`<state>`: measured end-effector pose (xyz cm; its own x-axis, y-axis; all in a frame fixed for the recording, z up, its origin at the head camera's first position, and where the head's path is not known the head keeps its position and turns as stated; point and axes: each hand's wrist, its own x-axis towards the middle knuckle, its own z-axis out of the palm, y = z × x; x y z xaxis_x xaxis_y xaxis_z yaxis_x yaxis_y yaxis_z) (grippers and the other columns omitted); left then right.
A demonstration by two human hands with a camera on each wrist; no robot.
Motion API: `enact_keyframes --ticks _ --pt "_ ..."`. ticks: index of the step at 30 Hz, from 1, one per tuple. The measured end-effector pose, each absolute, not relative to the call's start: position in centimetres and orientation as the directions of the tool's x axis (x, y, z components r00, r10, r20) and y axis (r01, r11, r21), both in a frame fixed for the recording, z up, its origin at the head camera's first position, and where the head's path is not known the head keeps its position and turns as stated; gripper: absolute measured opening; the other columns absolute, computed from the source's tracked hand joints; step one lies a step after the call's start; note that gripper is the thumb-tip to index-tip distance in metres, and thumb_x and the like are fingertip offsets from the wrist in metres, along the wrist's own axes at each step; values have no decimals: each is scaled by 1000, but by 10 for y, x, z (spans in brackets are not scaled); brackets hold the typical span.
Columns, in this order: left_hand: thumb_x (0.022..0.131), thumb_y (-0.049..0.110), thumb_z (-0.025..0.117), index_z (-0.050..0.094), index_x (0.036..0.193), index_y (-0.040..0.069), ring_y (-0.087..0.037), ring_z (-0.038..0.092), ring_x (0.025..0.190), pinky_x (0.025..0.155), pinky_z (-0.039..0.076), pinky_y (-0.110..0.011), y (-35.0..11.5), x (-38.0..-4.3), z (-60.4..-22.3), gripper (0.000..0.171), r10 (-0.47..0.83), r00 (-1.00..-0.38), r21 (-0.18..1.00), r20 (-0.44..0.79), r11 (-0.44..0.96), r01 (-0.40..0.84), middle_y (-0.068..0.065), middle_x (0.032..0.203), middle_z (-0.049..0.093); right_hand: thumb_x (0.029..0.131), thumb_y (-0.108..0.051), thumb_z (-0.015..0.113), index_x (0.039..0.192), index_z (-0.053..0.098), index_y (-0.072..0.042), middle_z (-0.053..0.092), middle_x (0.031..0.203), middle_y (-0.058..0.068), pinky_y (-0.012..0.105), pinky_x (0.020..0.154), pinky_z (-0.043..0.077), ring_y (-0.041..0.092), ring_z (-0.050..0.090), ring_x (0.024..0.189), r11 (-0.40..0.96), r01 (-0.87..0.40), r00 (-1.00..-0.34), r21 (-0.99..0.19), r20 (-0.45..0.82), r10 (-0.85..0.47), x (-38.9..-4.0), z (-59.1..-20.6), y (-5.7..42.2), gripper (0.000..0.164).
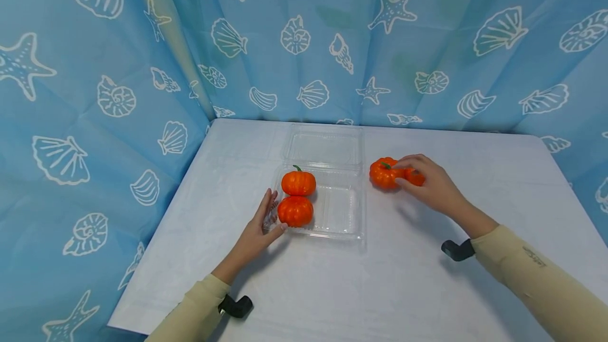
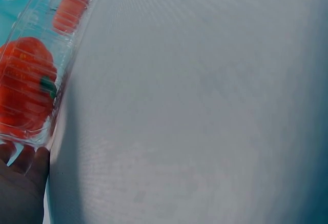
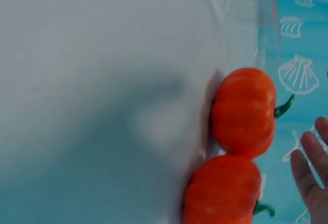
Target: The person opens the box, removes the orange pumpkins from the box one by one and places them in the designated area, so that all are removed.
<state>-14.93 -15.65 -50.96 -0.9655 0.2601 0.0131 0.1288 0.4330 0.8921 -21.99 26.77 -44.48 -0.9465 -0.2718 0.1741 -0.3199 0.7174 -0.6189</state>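
A clear plastic clamshell box (image 1: 338, 209) lies with its lid folded back. Two small orange pumpkins, a rear one (image 1: 298, 183) and a front one (image 1: 295, 211), sit along its left side. My left hand (image 1: 254, 239) rests at the box's front left corner, fingers along the side and thumb at the front. In the left wrist view its fingertips are right at the box wall (image 2: 59, 93). Over two more pumpkins right of the box, a left one (image 3: 245, 112) and a right one (image 3: 223, 190), my right hand (image 1: 429, 186) hovers with fingers spread, apart from them in the right wrist view.
The transparent lid (image 1: 324, 146) lies flat behind the box. A white cloth covers the table (image 1: 309, 284). Blue curtains (image 1: 285, 88) with shell and starfish prints hang along the back and left. A dark wrist mount (image 1: 236, 306) sits on each sleeve.
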Motion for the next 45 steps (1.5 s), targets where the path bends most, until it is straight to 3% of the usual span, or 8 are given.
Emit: enact_keyframes --ticks 9,21,26,45 --pt "95 31 71 8 166 18 -26 21 154 122 15 -57 -157 -151 -512 96 265 -964 894 30 423 145 -4 168 25 95 -22 73 124 69 -10 65 121 12 54 94 54 31 62 109 710 -358 -928 -606 149 -341 -226 -434 247 31" --pt "96 25 70 10 165 18 -27 20 155 122 13 -58 -156 -151 -513 92 267 -963 901 29 410 140 -5 168 25 97 -25 70 130 67 -13 64 128 8 49 98 53 27 60 112 689 -367 -906 -625 71 -418 -238 -425 214 35" --pt "95 28 71 9 165 19 -25 21 155 122 13 -56 -156 -150 -513 94 262 -965 899 24 417 136 -3 168 25 97 -24 70 130 65 -11 64 130 12 49 96 54 29 61 113 672 -361 -894 -647 37 -446 -241 -423 200 36" --pt "95 29 71 8 166 21 -21 21 154 123 15 -53 -157 -151 -513 95 262 -965 894 16 428 131 1 168 25 98 -25 70 130 64 -13 64 130 6 42 98 55 25 62 114 613 -333 -875 -716 -8 -485 -261 -418 144 35"
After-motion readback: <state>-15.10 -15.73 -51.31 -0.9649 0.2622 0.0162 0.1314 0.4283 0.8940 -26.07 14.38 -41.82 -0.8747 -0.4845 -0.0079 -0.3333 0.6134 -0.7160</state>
